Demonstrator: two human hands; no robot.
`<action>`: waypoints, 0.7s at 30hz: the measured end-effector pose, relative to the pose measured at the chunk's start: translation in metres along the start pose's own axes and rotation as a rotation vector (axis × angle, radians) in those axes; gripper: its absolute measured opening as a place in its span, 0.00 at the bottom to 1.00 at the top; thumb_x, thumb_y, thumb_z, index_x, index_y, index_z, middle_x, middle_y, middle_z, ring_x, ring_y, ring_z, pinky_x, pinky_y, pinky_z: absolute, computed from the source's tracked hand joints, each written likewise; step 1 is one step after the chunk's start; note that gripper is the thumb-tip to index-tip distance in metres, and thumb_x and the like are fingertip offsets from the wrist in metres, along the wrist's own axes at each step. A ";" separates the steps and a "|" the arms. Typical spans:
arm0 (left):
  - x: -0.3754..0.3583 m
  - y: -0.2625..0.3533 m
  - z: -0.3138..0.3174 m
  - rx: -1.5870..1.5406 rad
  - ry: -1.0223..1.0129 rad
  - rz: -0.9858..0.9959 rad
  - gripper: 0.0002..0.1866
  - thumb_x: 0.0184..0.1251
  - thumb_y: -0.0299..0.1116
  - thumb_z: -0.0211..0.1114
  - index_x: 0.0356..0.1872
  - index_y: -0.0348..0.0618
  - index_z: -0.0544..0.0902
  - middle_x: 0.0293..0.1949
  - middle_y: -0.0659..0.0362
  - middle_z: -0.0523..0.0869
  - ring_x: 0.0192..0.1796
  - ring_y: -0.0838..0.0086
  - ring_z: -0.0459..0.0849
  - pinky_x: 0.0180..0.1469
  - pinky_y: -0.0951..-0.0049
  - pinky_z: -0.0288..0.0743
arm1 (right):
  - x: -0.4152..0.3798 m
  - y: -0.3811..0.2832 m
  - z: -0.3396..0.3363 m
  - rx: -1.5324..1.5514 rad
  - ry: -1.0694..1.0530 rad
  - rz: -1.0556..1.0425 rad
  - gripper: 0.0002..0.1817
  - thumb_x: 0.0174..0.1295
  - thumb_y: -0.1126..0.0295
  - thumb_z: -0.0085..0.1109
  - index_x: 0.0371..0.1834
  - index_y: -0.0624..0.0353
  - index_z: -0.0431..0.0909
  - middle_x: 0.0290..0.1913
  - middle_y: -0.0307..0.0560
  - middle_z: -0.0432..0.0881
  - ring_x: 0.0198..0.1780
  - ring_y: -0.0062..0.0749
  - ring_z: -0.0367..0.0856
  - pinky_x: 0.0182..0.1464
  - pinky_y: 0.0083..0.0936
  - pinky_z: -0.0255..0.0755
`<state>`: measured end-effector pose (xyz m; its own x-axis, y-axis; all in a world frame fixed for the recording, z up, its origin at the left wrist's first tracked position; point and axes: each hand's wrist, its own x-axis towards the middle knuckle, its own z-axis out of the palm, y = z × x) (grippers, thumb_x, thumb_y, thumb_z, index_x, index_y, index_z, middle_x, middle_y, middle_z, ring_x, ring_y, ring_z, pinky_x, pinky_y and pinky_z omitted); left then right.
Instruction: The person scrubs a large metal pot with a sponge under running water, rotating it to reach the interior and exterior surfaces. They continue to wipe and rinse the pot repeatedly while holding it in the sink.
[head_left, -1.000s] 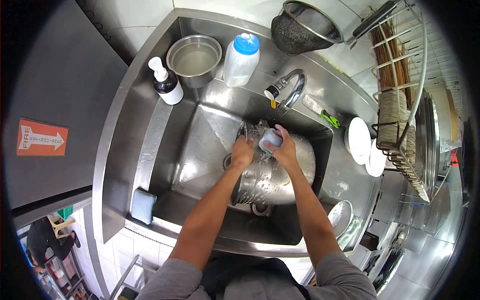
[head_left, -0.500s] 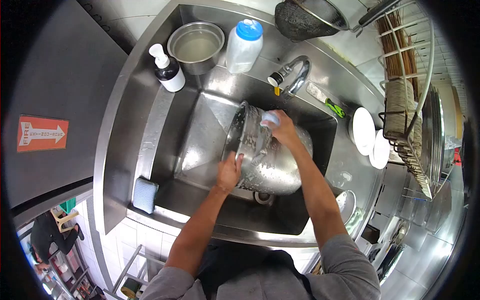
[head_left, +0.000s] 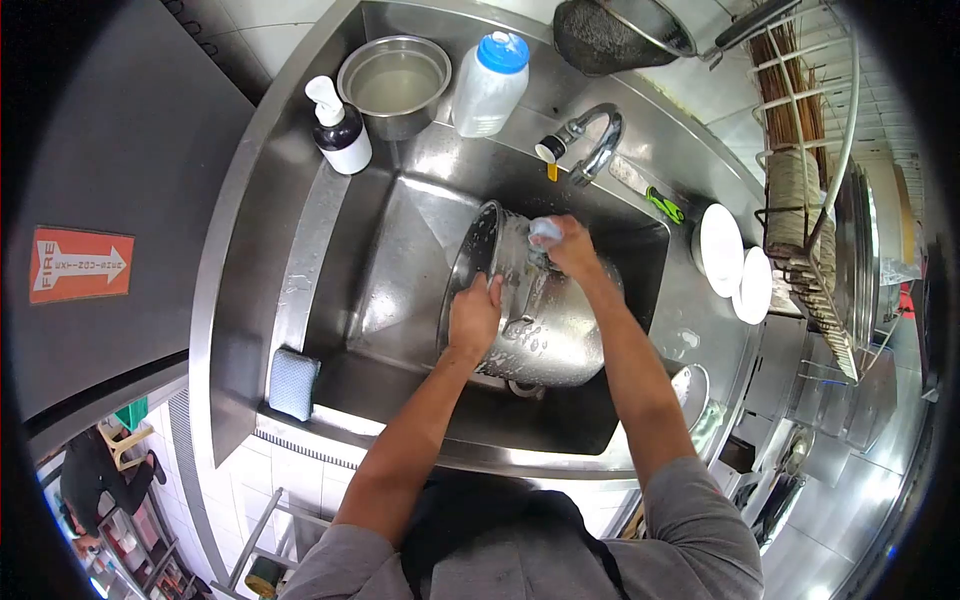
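A large metal pot (head_left: pixel 560 335) lies on its side in the steel sink (head_left: pixel 385 270), its mouth turned to the left and soap suds on its outer wall. My left hand (head_left: pixel 475 318) is closed around the pot's rim. Against the upper side of the pot, my right hand (head_left: pixel 568 246) presses a pale bluish-white sponge (head_left: pixel 545 232), its fingers wrapped over it. Beyond the pot rises a curved chrome faucet (head_left: pixel 603 140). The pot's inside is mostly hidden from this angle.
Behind the sink stand a pump bottle (head_left: pixel 342 135), a metal container of cloudy liquid (head_left: pixel 395 85) and a blue-capped jar (head_left: pixel 490 85). A wrapped sponge (head_left: pixel 293 384) sits on the front-left ledge. White bowls (head_left: pixel 718 250) and a green-handled tool (head_left: pixel 664 205) lie at right, below a wire rack (head_left: pixel 815 215).
My left hand has shifted up and right along the pot's rim. The right hand has moved slightly right with the sponge, and the pot appears to have turned a little.
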<state>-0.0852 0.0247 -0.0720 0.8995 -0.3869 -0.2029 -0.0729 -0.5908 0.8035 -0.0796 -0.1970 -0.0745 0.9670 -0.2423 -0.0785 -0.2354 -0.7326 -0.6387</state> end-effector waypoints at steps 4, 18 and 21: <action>0.006 -0.001 -0.002 0.043 0.020 0.065 0.18 0.73 0.42 0.51 0.31 0.35 0.74 0.23 0.38 0.80 0.30 0.40 0.81 0.34 0.45 0.74 | -0.023 -0.029 -0.019 0.144 -0.131 0.186 0.20 0.50 0.61 0.72 0.43 0.59 0.81 0.44 0.50 0.82 0.46 0.42 0.82 0.50 0.29 0.74; 0.022 -0.006 0.005 0.019 0.051 0.091 0.18 0.72 0.42 0.52 0.30 0.36 0.74 0.23 0.38 0.80 0.30 0.41 0.81 0.33 0.46 0.75 | -0.102 -0.054 0.028 -0.294 0.240 0.031 0.35 0.52 0.75 0.55 0.66 0.70 0.57 0.65 0.66 0.62 0.65 0.61 0.62 0.66 0.52 0.53; 0.018 -0.009 0.008 0.029 0.035 0.089 0.18 0.72 0.43 0.52 0.30 0.36 0.74 0.23 0.38 0.80 0.30 0.41 0.81 0.33 0.46 0.75 | -0.136 -0.058 0.022 -0.191 0.099 -0.037 0.35 0.52 0.72 0.59 0.65 0.71 0.60 0.66 0.64 0.63 0.70 0.57 0.57 0.71 0.52 0.48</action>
<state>-0.0719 0.0180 -0.0874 0.9034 -0.4141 -0.1111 -0.1652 -0.5754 0.8010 -0.1948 -0.1075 -0.0440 0.9634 -0.2670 0.0239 -0.2229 -0.8473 -0.4820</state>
